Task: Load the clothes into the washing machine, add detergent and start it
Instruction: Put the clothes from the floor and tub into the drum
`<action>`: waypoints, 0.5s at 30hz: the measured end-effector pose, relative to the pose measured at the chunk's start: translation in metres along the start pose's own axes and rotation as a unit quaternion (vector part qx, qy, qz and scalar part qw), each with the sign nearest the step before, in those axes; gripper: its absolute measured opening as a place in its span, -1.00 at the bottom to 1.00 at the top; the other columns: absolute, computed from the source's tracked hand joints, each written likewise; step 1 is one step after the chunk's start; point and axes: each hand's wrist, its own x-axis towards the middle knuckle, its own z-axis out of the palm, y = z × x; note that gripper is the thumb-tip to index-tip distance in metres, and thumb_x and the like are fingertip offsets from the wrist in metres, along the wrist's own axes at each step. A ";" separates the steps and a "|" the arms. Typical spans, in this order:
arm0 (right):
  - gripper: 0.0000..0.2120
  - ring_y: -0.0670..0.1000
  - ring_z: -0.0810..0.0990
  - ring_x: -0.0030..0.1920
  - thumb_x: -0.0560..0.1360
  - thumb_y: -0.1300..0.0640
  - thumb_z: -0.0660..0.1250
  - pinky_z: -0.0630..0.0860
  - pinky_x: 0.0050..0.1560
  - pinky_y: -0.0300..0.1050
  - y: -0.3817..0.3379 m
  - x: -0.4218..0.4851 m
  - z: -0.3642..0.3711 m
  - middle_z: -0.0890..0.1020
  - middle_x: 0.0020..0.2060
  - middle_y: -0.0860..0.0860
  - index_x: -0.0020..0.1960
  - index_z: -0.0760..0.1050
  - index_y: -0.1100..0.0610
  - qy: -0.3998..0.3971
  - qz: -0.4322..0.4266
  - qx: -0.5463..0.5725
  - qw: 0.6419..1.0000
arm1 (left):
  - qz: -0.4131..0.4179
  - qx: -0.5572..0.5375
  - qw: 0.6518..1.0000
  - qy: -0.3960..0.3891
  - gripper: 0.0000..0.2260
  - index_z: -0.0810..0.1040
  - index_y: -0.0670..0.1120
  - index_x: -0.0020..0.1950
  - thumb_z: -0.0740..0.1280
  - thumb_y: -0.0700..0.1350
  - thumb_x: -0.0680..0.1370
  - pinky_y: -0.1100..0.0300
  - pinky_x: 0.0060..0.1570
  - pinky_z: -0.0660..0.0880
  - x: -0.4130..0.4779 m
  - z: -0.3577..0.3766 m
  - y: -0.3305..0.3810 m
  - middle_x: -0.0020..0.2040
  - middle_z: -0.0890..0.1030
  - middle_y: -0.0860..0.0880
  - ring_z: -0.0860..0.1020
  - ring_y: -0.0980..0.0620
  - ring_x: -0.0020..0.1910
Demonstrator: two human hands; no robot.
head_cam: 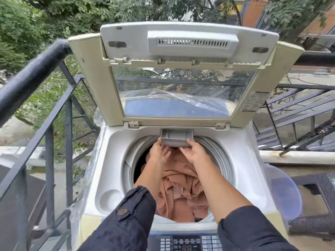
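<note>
A white top-loading washing machine (116, 151) stands in front of me with its lid (181, 73) raised upright. Peach-coloured clothes (181, 183) fill the drum. At the far rim a grey detergent drawer (176, 136) is pulled out over the drum. My left hand (158, 151) grips the drawer's left front corner from below. My right hand (194, 153) holds its right front edge, thumb on top. Both arms in dark sleeves reach across the drum. The control panel (184, 242) shows at the bottom edge.
A dark metal railing (47, 98) runs along the left, with greenery beyond. Clear plastic wrap (97, 145) clings to the machine's sides. A translucent tub (284, 192) and a dark wicker stool (319, 201) stand at the right.
</note>
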 end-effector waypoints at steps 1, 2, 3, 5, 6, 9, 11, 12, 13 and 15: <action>-0.59 0.19 0.28 0.45 0.58 0.32 0.19 0.19 0.48 -0.02 0.000 -0.001 0.000 0.31 0.41 0.29 0.40 0.24 0.38 0.002 -0.003 0.001 1.000 | -0.002 0.002 1.000 -0.001 -0.61 0.28 -0.10 0.47 0.14 -0.08 0.64 0.02 0.39 0.25 0.000 -0.001 0.000 0.48 0.31 -0.12 0.32 -0.08 0.44; -0.59 0.18 0.27 0.45 0.58 0.32 0.18 0.19 0.48 -0.02 0.000 -0.002 0.001 0.31 0.41 0.29 0.40 0.24 0.38 0.005 -0.006 0.003 1.000 | -0.004 0.004 1.000 -0.003 -0.62 0.29 -0.10 0.46 0.13 -0.08 0.65 0.01 0.40 0.25 0.000 -0.003 0.000 0.47 0.32 -0.12 0.32 -0.08 0.45; -0.59 0.18 0.27 0.46 0.58 0.33 0.18 0.18 0.49 -0.03 -0.001 -0.003 0.001 0.30 0.41 0.30 0.40 0.24 0.39 0.007 -0.009 0.001 1.000 | -0.007 0.009 1.000 -0.006 -0.64 0.30 -0.10 0.45 0.12 -0.08 0.65 0.01 0.40 0.24 -0.001 -0.004 0.000 0.46 0.34 -0.12 0.32 -0.07 0.44; -0.58 0.19 0.25 0.46 0.58 0.34 0.18 0.17 0.49 -0.03 -0.001 -0.004 0.000 0.29 0.41 0.31 0.41 0.22 0.40 0.011 -0.013 -0.003 1.000 | -0.012 0.020 1.000 -0.008 -0.64 0.31 -0.10 0.44 0.09 -0.07 0.66 0.01 0.40 0.24 -0.003 -0.005 0.000 0.44 0.36 -0.13 0.32 -0.07 0.44; -0.57 0.19 0.24 0.47 0.58 0.34 0.18 0.17 0.49 -0.04 -0.001 -0.005 0.000 0.28 0.42 0.32 0.41 0.21 0.40 0.012 -0.014 -0.004 1.000 | -0.014 0.023 1.000 -0.007 -0.64 0.30 -0.11 0.45 0.09 -0.08 0.66 0.00 0.40 0.23 -0.003 -0.006 0.000 0.44 0.36 -0.13 0.32 -0.07 0.44; -0.55 0.20 0.23 0.47 0.58 0.31 0.18 0.18 0.49 -0.04 -0.001 -0.007 -0.003 0.25 0.42 0.33 0.42 0.19 0.41 0.015 -0.016 -0.008 1.000 | -0.016 0.027 1.000 -0.003 -0.64 0.28 -0.13 0.46 0.08 -0.11 0.66 0.00 0.41 0.22 -0.007 -0.006 -0.002 0.44 0.35 -0.15 0.33 -0.07 0.44; -0.54 0.21 0.25 0.46 0.58 0.30 0.19 0.21 0.47 -0.04 -0.001 -0.009 -0.006 0.26 0.42 0.34 0.42 0.17 0.42 0.017 -0.017 -0.008 1.000 | -0.018 0.032 0.999 -0.004 -0.63 0.26 -0.15 0.46 0.07 -0.11 0.66 0.00 0.42 0.21 -0.011 -0.006 -0.004 0.45 0.35 -0.15 0.33 -0.08 0.44; -0.53 0.21 0.26 0.46 0.58 0.30 0.19 0.22 0.46 -0.04 -0.002 -0.010 -0.007 0.26 0.42 0.34 0.43 0.17 0.42 0.016 -0.018 -0.007 1.000 | -0.021 0.032 0.999 -0.004 -0.62 0.26 -0.16 0.47 0.06 -0.11 0.66 0.00 0.42 0.21 -0.013 -0.006 -0.005 0.45 0.35 -0.15 0.33 -0.08 0.44; -0.53 0.21 0.27 0.46 0.58 0.30 0.18 0.22 0.46 -0.04 -0.002 -0.011 -0.008 0.26 0.42 0.34 0.43 0.17 0.42 0.013 -0.019 -0.007 1.000 | -0.023 0.030 0.999 -0.005 -0.62 0.25 -0.17 0.47 0.06 -0.11 0.66 0.01 0.42 0.21 -0.014 -0.005 -0.006 0.45 0.35 -0.15 0.34 -0.07 0.44; -0.55 0.21 0.27 0.45 0.59 0.30 0.17 0.22 0.47 -0.05 -0.003 -0.013 -0.010 0.28 0.42 0.34 0.42 0.19 0.42 0.004 -0.020 -0.005 1.000 | -0.023 0.027 0.999 -0.008 -0.62 0.25 -0.16 0.48 0.06 -0.11 0.66 0.01 0.42 0.23 -0.014 -0.005 -0.008 0.45 0.35 -0.14 0.35 -0.07 0.43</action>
